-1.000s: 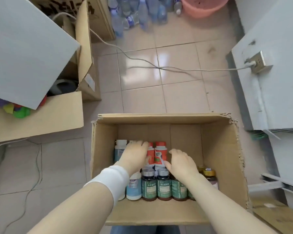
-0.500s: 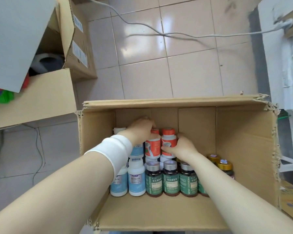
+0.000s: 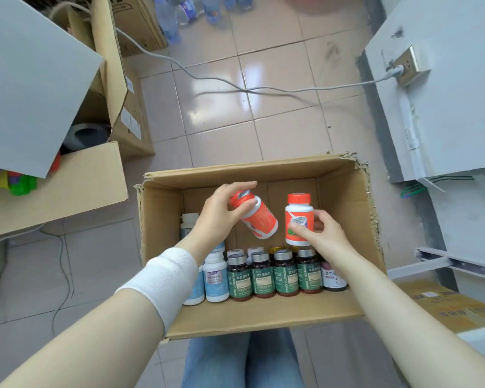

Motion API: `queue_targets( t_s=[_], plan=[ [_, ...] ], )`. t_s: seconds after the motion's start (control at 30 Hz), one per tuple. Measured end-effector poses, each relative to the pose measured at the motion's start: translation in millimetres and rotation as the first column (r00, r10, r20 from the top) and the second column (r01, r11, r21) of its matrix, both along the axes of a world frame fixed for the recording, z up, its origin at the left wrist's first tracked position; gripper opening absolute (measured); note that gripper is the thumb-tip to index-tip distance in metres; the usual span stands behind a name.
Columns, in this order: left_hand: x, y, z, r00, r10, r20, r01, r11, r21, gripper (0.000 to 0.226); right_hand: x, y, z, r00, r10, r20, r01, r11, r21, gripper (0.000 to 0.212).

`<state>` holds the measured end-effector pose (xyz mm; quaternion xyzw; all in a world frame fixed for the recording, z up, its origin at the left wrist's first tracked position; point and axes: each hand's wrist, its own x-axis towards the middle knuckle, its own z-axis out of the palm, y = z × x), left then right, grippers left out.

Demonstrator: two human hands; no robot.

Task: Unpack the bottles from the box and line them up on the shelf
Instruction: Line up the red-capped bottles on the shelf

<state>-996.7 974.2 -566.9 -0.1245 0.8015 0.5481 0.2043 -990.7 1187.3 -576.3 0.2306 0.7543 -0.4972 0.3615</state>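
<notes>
An open cardboard box [image 3: 163,217] sits on the tiled floor in front of me. My left hand [image 3: 219,217] grips a tilted orange-and-white bottle [image 3: 259,218] by its cap end, lifted above the box. My right hand [image 3: 324,233] holds a second orange-and-white bottle [image 3: 298,219] upright, also raised. Along the box's near side stand several dark green-labelled bottles [image 3: 262,274], white-and-blue bottles [image 3: 215,277] at the left and a purple-labelled bottle [image 3: 333,277] at the right. My left forearm, with a white wristband, hides part of the blue bottles.
Another open carton [image 3: 67,189] with colourful toys stands at the left under a grey board [image 3: 31,79]. A grey cable [image 3: 235,88] crosses the floor to a wall socket [image 3: 409,65]. A grey shelf unit [image 3: 443,107] stands at the right. Plastic water bottles [image 3: 185,12] lie at the top.
Both hands have lifted the two orange-and-white bottles up out of the box; the left one is now tilted. The camera has pulled back from the box.
</notes>
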Motion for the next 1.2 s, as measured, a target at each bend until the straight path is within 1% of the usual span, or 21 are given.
queue_targets(
  t_s=[0.1, 0.13, 0.17, 0.23, 0.33, 0.4, 0.43, 0.47, 0.5, 0.57, 0.6, 0.63, 0.7, 0.8, 0.83, 0.9, 0.97, 1.0, 1.1, 1.13, 1.2],
  plan=[
    [9, 12, 52, 0.985, 0.168, -0.032, -0.163, 0.979, 0.122, 0.024, 22, 10, 42, 0.990, -0.134, -0.052, 0.132, 0.990, -0.044, 0.037],
    [13, 18, 71, 0.975, 0.223, -0.021, -0.216, 0.961, 0.174, 0.023, 31, 13, 58, 0.981, -0.177, -0.076, 0.173, 0.983, -0.065, 0.036],
    [18, 24, 90, 0.962, 0.271, 0.018, -0.267, 0.933, 0.240, 0.021, 39, 15, 75, 0.969, -0.227, -0.102, 0.217, 0.971, -0.096, 0.034],
    [30, 40, 127, 0.933, 0.326, 0.150, -0.359, 0.858, 0.369, 0.019, 60, 17, 114, 0.935, -0.330, -0.128, 0.305, 0.935, -0.178, 0.032],
    [55, 60, 177, 0.891, 0.292, 0.348, -0.438, 0.758, 0.484, 0.019, 97, 15, 175, 0.874, -0.461, -0.156, 0.398, 0.862, -0.315, 0.038],
    [75, 68, 208, 0.889, 0.223, 0.400, -0.427, 0.719, 0.548, 0.020, 131, 13, 207, 0.827, -0.530, -0.188, 0.445, 0.821, -0.356, 0.055],
    [87, 70, 222, 0.901, 0.181, 0.394, -0.397, 0.709, 0.583, 0.020, 150, 11, 222, 0.797, -0.572, -0.193, 0.479, 0.794, -0.375, 0.058],
    [98, 71, 237, 0.917, 0.130, 0.378, -0.354, 0.704, 0.616, 0.020, 170, 10, 234, 0.758, -0.625, -0.185, 0.518, 0.750, -0.411, 0.057],
    [109, 73, 250, 0.930, 0.079, 0.359, -0.305, 0.709, 0.636, 0.021, 191, 9, 244, 0.715, -0.680, -0.162, 0.553, 0.693, -0.462, 0.061],
    [134, 76, 278, 0.944, -0.017, 0.329, -0.208, 0.744, 0.635, 0.022, 233, 8, 265, 0.649, -0.752, -0.114, 0.597, 0.597, -0.535, 0.088],
    [145, 80, 293, 0.945, -0.073, 0.319, -0.154, 0.759, 0.632, 0.022, 252, 8, 277, 0.625, -0.773, -0.112, 0.605, 0.570, -0.556, 0.098],
    [156, 84, 306, 0.942, -0.131, 0.309, -0.102, 0.764, 0.637, 0.020, 270, 9, 290, 0.601, -0.791, -0.115, 0.611, 0.547, -0.572, 0.102],
    [178, 95, 333, 0.928, -0.239, 0.286, -0.013, 0.745, 0.667, 0.016, 302, 18, 315, 0.553, -0.821, -0.138, 0.617, 0.516, -0.594, 0.100],
    [219, 121, 374, 0.898, -0.394, 0.195, 0.176, 0.727, 0.663, 0.033, 354, 39, 356, 0.480, -0.849, -0.221, 0.602, 0.502, -0.622, 0.095],
    [235, 132, 389, 0.888, -0.437, 0.142, 0.246, 0.714, 0.656, 0.034, 373, 47, 371, 0.455, -0.857, -0.242, 0.598, 0.496, -0.630, 0.089],
    [270, 157, 420, 0.863, -0.505, 0.019, 0.366, 0.651, 0.665, 0.026, 418, 63, 397, 0.407, -0.868, -0.285, 0.605, 0.490, -0.628, 0.082],
    [313, 186, 452, 0.816, -0.565, -0.125, 0.490, 0.560, 0.668, 0.018, 469, 83, 420, 0.357, -0.870, -0.340, 0.621, 0.493, -0.610, 0.088],
    [337, 202, 466, 0.789, -0.584, -0.190, 0.539, 0.512, 0.669, 0.017, 496, 93, 433, 0.334, -0.868, -0.368, 0.629, 0.496, -0.598, 0.091],
    [413, 251, 508, 0.723, -0.592, -0.355, 0.645, 0.397, 0.652, 0.016, 583, 126, 467, 0.278, -0.849, -0.450, 0.666, 0.508, -0.547, 0.081],
    [437, 267, 519, 0.699, -0.593, -0.399, 0.681, 0.383, 0.625, 0.019, 611, 137, 478, 0.260, -0.837, -0.482, 0.681, 0.512, -0.523, 0.083],
    [488, 300, 546, 0.610, -0.617, -0.497, 0.777, 0.343, 0.528, 0.024, 668, 158, 499, 0.224, -0.800, -0.556, 0.719, 0.521, -0.460, 0.087]
  ],
)
